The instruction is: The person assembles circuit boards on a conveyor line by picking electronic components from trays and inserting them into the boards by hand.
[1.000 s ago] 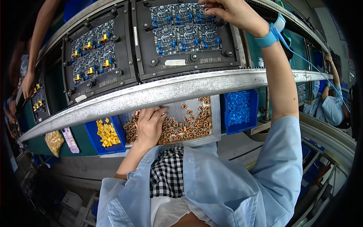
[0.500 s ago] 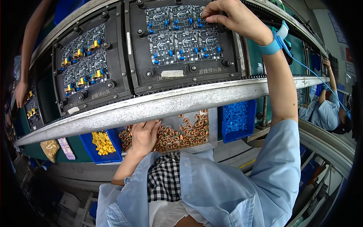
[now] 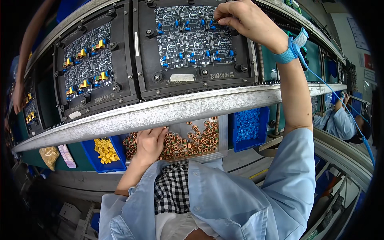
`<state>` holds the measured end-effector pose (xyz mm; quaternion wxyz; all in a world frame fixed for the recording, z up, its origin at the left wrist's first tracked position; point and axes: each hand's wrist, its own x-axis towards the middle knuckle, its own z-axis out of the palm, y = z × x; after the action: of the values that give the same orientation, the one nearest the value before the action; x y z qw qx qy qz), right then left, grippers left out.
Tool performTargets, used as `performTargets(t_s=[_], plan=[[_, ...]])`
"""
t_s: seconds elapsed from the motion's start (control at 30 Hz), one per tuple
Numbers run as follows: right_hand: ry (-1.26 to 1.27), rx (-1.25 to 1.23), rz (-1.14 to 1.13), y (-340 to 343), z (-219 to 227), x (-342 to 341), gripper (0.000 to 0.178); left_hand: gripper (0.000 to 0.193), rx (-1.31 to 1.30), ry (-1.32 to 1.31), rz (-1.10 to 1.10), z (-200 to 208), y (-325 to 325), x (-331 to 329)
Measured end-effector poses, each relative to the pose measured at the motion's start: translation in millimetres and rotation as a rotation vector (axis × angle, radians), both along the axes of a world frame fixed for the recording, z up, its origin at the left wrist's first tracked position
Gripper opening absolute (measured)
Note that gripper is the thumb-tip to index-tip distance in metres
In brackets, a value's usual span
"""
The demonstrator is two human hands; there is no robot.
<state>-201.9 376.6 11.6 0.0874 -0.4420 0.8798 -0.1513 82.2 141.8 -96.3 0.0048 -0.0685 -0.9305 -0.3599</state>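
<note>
My right hand [image 3: 249, 23] reaches over a black fixture [image 3: 148, 72] to the upper right of a panel of circuit boards [image 3: 196, 38] carrying small blue disc parts. Its thumb and forefinger are pinched at that board; whatever is between them is hidden. A blue strap with a cord circles my right wrist. My left hand [image 3: 149, 143] rests over the tray [image 3: 223, 136] of copper-wound ring coils [image 3: 192, 146], its fingers bent and fingertips close together near the rail. I cannot make out what those fingertips hold.
A metal rail [image 3: 160, 114] runs between the fixtures and the bins. Beside the coil tray stand a blue bin of yellow parts [image 3: 106, 151] and one of blue discs [image 3: 248, 125]. Another fixture [image 3: 90, 66] holds boards with yellow parts. Other people's arms show at both sides.
My right hand stays at the same board corner with its fingers pinched. My left hand has hardly moved over the coils. The whole view has shifted slightly.
</note>
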Motion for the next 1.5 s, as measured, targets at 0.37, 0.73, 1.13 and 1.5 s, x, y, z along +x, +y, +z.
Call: performTargets(t_s=[0.37, 0.73, 1.13, 1.5], plan=[[-0.083, -0.113, -0.058, 3.2, -8.8, 1.6, 0.008, 0.018, -0.004, 0.007, -0.001, 2.7, 0.2, -2.4], [-0.069, -0.002, 0.009, -4.0, -2.1, -3.8, 0.009, 0.017, 0.012, 0.005, 0.013, 3.0, 0.4, -3.3], [-0.219, -0.135, 0.05, 6.9, -15.7, -19.2, 0.01, 0.017, 0.023, -0.005, 0.001, 2.0, -1.7, -4.4], [-0.244, -0.217, 0.152, 8.3, -14.5, -22.3, 0.008, 0.017, -0.005, -0.03, 0.017, -1.3, -2.2, -2.3]])
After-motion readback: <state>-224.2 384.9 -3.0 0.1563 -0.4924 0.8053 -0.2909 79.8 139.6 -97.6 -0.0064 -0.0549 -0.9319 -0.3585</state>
